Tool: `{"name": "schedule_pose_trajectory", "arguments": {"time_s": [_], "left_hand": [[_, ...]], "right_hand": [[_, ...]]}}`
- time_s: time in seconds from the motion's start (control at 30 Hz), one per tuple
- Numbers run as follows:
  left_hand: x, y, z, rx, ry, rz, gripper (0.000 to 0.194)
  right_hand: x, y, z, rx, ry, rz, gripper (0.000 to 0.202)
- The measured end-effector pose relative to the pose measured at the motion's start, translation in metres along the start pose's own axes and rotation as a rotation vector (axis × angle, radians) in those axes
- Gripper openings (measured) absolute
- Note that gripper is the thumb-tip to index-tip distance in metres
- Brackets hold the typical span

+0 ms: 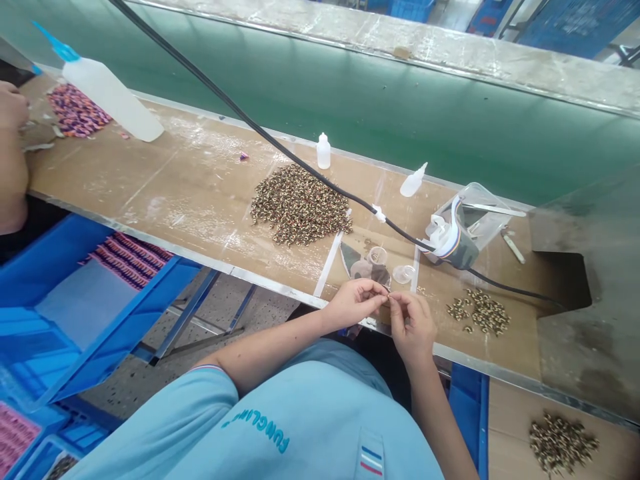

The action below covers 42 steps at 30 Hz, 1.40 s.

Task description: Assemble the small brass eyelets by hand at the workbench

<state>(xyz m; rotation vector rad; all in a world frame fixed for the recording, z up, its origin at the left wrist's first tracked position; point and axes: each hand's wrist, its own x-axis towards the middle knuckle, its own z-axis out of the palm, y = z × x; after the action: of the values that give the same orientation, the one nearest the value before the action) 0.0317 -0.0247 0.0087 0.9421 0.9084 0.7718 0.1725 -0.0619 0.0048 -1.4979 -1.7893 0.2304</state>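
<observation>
My left hand (354, 305) and my right hand (413, 325) meet at the front edge of the brown work surface (200, 193). Their fingertips pinch together around something small and dark, too tiny to make out. Just beyond them are a small round clear cup (377, 256) and a clear round dish (403, 274), beside a dark, shiny flat piece (351, 257). A large heap of small gold-and-dark pieces (300, 203) lies farther back to the left. To the right of my right hand is a smaller pile of similar pieces (490, 313).
Two small white bottles (324, 152) (413, 181) stand or lean near the back. A black cable (250, 123) crosses overhead to a device (457, 243) by a clear container. At far left are a large bottle (113, 97), a pink-purple pile (76, 111) and another person's arm (11, 160).
</observation>
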Motion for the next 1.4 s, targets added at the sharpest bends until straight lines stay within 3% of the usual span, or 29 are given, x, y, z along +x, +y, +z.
{"name": "schedule_pose_trajectory", "arguments": {"time_s": [0.4,0.9,1.03,1.23,1.4], "left_hand": [[-0.002,0.003,-0.002,-0.001,-0.031,0.047,0.026],[-0.004,-0.002,-0.005,0.446,0.032,0.286,0.016],[-0.003,-0.003,-0.004,0.391,0.027,0.255,0.015],[0.000,-0.001,-0.003,0.158,-0.012,0.104,0.019],[0.001,-0.004,-0.003,0.171,0.000,0.139,0.017]], "right_hand": [[-0.002,0.000,-0.002,-0.048,-0.007,-0.050,0.016],[0.009,0.005,-0.015,-0.048,-0.136,-0.133,0.015],[0.010,0.005,-0.014,-0.076,-0.138,-0.141,0.017],[0.010,0.004,-0.008,-0.139,-0.066,-0.192,0.014],[0.008,0.002,-0.004,-0.215,-0.008,-0.258,0.013]]}}
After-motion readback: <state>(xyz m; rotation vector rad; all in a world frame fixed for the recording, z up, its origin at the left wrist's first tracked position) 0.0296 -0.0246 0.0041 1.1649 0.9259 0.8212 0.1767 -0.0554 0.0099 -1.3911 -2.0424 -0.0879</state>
